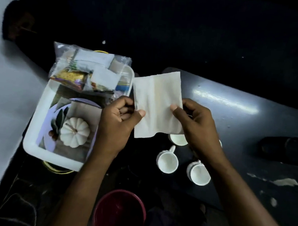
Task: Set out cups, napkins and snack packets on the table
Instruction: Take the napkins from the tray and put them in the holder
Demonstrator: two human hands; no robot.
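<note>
The left hand (121, 115) and right hand (196, 124) pinch a napkin (157, 102) by its side edges — held in the air above the white cups (167, 162) on the dark table (235, 109). It looks light, limp and easily torn — edges are probably the best hold.

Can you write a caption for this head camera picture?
Both hands hold a napkin above white cups beside a tray.

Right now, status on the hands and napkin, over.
Left hand and right hand both pinching napkin, held above cups. Snack bag still in tray. Nothing obstructing.
</note>
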